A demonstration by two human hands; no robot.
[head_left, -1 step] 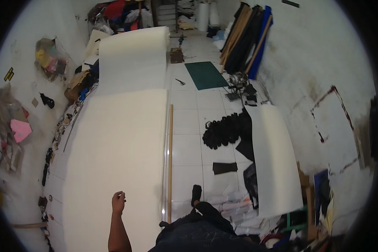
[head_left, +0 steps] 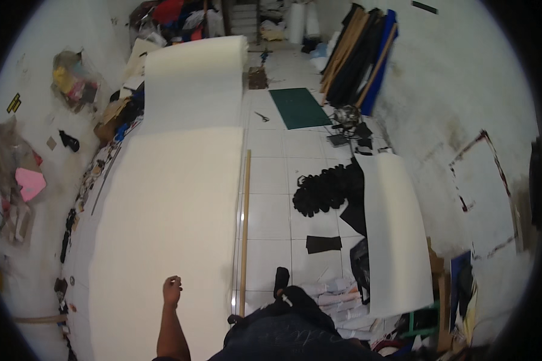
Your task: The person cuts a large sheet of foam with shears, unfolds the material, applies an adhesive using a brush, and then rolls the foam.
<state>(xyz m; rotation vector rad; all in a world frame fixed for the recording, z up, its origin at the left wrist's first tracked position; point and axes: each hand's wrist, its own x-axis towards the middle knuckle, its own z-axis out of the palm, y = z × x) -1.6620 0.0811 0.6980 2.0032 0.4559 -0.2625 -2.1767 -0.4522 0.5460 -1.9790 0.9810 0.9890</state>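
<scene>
My left hand [head_left: 172, 290] hovers over a long cream sheet of padding [head_left: 168, 204] spread along the floor. Its fingers are loosely bent and apart, and I see nothing in them. At the far end the sheet runs up to a thick roll [head_left: 193, 51] of the same pale material. A long wooden stick [head_left: 246, 222] lies along the sheet's right edge. My right hand is out of the picture.
Scissors [head_left: 262, 117] and a green cutting mat [head_left: 300, 108] lie farther off. Right of me are a black ruffled bundle [head_left: 320, 191], a dark fabric piece [head_left: 323, 243] and a curved white sheet [head_left: 397, 234]. Fabric rolls [head_left: 358, 57] lean on the right wall.
The view has shifted slightly, so most things sit a little farther right. My left hand keeps nearly the same pose above the sheet.
</scene>
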